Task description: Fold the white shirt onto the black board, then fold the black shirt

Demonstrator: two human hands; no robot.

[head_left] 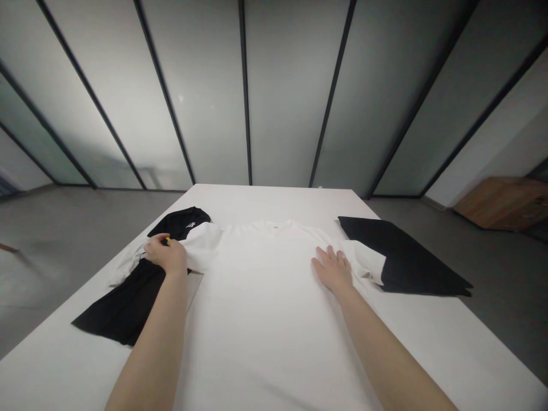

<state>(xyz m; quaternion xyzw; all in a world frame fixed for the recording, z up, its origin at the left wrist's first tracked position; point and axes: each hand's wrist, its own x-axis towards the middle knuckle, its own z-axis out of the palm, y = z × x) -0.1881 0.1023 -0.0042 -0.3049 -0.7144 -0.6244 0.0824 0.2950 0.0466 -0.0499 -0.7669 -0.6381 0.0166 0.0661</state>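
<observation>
A white T-shirt (261, 279) lies spread on the table, its collar at the far side and its sleeves out to both sides. My right hand (333, 269) rests flat on the shirt near the right sleeve (369, 262), fingers apart. My left hand (166, 254) is over the black garment (124, 305), beside the left sleeve (203, 245). Its fingers are curled together, and a small yellow bit (168, 239) shows by them. What they grip is mostly hidden. The black garment has a small white print and lies partly with white fabric (128, 268).
The white table (274, 200) ends before a frosted glass partition (282, 103) with dark frames. At the table's right edge lies a flat black layered sheet (411, 262), partly overhanging. A wooden cabinet (500, 202) stands on the floor far right.
</observation>
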